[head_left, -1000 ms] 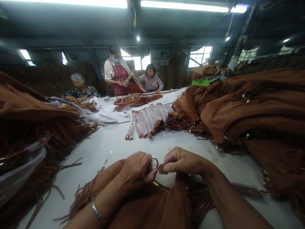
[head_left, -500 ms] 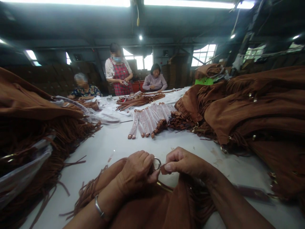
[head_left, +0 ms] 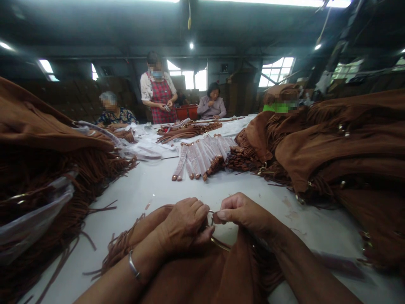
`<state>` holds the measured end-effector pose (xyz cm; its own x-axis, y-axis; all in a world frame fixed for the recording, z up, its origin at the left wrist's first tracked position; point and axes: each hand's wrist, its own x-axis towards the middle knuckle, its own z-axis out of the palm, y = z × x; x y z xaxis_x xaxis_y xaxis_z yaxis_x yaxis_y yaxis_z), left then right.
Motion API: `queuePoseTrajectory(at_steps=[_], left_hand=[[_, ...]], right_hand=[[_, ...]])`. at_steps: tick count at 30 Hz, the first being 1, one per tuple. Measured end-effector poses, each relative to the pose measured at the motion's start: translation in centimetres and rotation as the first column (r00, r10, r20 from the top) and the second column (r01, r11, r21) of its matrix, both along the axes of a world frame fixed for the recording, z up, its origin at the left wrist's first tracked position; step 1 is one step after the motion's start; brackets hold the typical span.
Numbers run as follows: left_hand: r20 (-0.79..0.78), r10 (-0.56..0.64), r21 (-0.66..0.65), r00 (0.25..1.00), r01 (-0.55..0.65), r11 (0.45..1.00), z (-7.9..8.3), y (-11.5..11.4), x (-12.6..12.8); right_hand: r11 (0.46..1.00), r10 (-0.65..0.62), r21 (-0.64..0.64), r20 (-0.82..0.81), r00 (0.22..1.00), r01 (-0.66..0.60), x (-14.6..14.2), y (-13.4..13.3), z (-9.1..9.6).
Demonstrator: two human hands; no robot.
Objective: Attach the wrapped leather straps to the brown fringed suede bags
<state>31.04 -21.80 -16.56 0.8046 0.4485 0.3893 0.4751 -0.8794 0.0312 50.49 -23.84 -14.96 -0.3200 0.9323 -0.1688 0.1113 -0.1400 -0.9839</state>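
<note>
A brown fringed bag [head_left: 190, 270] lies in front of me, with a brass-coloured zip [head_left: 220, 244] along its opening. My left hand [head_left: 186, 219] is closed on a metal ring [head_left: 209, 211] at the bag's top edge; the fingers hide part of it. Between thumb and fingers, my right hand [head_left: 242, 211] pinches a small brown strap end [head_left: 217, 218]. That strap end meets the right side of the ring; whether it passes through, I cannot tell. The rest of the strap is hidden by the hand.
Brown fringed bags are piled at left [head_left: 47, 126] and right [head_left: 316, 147]. Plastic-wrapped straps [head_left: 196, 156] lie ahead on the white table [head_left: 152, 181], with loose brown straps [head_left: 190, 130] beyond. A wrapped strap [head_left: 338, 264] lies by my right forearm. Across the table are three people, one standing [head_left: 161, 97].
My right hand has brought the strap end slightly left, up against the ring. The seated person at the back has raised a hand towards the face. My view has shifted a little.
</note>
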Motion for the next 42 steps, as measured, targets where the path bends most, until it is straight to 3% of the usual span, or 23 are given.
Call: queuePoseTrajectory(at_steps=[6, 9, 14, 22, 28, 30, 34, 39, 42], left_hand=[[-0.038, 0.193, -0.11, 0.981, -0.196, 0.974, -0.8, -0.2, 1.2], [-0.102, 0.222, -0.14, 0.97, -0.234, 0.962, -1.0, -0.1, 1.5], [-0.147, 0.123, -0.14, 0.981, -0.144, 0.98, -0.4, -0.5, 1.3], [-0.185, -0.026, -0.173, 0.982, -0.007, 0.985, 0.7, -1.6, 1.2], [-0.174, 0.261, -0.195, 0.949, -0.293, 0.936, 0.2, -1.2, 1.6], [-0.216, 0.28, -0.224, 0.936, -0.326, 0.919, 0.5, -1.0, 1.7], [-0.264, 0.154, -0.247, 0.952, -0.221, 0.944, 1.0, -0.9, 1.6], [-0.261, 0.018, -0.23, 0.965, -0.08, 0.97, 0.7, -1.5, 1.4], [-0.245, -0.043, -0.253, 0.969, -0.021, 0.967, 0.4, -1.9, 1.5]], right_hand=[[0.999, 0.025, 0.025, 0.057, 0.998, -0.026, 0.5, 0.2, 0.1], [0.999, 0.026, 0.036, 0.028, 0.999, -0.027, 0.6, 0.2, 0.0], [0.996, 0.089, -0.026, -0.011, 0.996, -0.089, 0.6, 0.4, -0.6], [0.947, 0.302, -0.077, -0.114, 0.946, -0.312, 1.3, 1.2, -2.0], [0.979, 0.203, -0.019, -0.002, 0.979, -0.203, 1.5, 0.6, -0.5], [0.987, 0.158, -0.009, 0.041, 0.987, -0.157, 1.3, 0.6, -0.3], [0.987, 0.158, -0.027, 0.005, 0.987, -0.158, 1.1, 0.9, -1.1], [0.943, 0.317, -0.058, -0.146, 0.937, -0.328, 1.3, 1.8, -2.4], [0.889, 0.429, -0.11, -0.139, 0.892, -0.445, 1.6, 2.1, -2.5]])
